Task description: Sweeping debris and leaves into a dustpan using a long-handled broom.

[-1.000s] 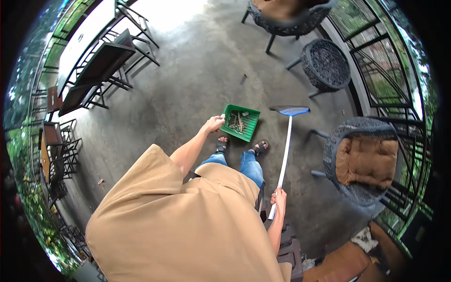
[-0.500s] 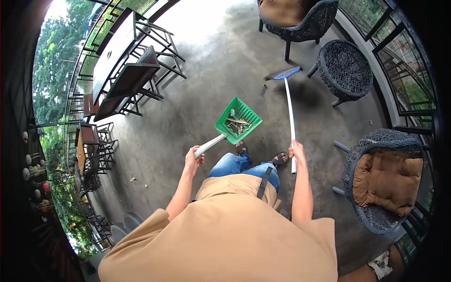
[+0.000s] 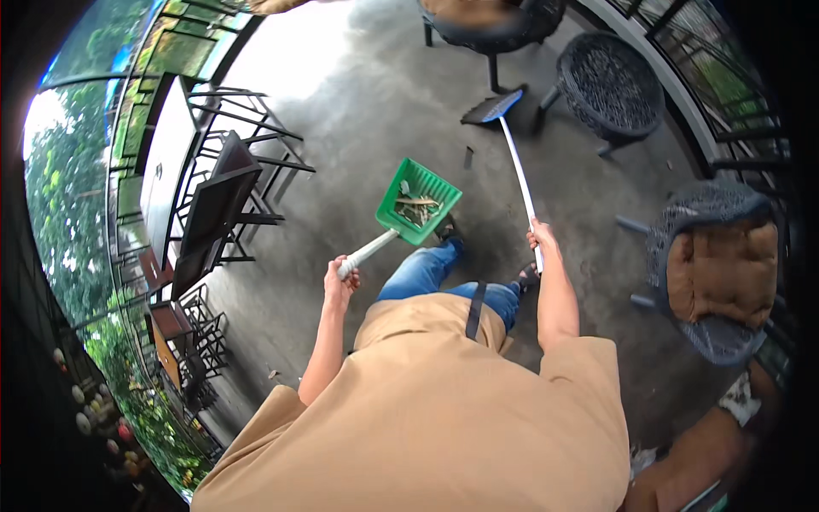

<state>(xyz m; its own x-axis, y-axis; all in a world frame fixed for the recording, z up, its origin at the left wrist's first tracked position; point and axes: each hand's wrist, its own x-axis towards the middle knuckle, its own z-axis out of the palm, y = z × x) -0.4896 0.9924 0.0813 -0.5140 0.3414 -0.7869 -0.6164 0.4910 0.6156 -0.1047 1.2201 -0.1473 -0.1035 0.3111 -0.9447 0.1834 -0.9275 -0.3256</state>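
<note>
My left hand (image 3: 343,278) is closed round the white handle of a green dustpan (image 3: 450,198). Dry leaves and bits of litter (image 3: 418,207) lie in the pan, which is held above the floor in front of my legs. In my closed right hand (image 3: 543,235) is the white stick of a broom (image 3: 518,166). Its blue head with dark bristles (image 3: 492,107) is farther out, by the legs of a wicker chair and a round stool. A small dark scrap (image 3: 468,156) lies on the floor between the dustpan and the broom head.
A round wicker stool (image 3: 610,88) and a cushioned wicker chair (image 3: 715,264) stand on the right, another wicker chair (image 3: 490,30) at the far side. Along the left are a long table (image 3: 167,158) and dark folding chairs (image 3: 213,205). Railings edge the grey concrete floor (image 3: 341,145).
The view has turned and moved forward, so the furniture has shifted. The broom head has swung out with its stick, and the dustpan stays in my left hand with the litter inside.
</note>
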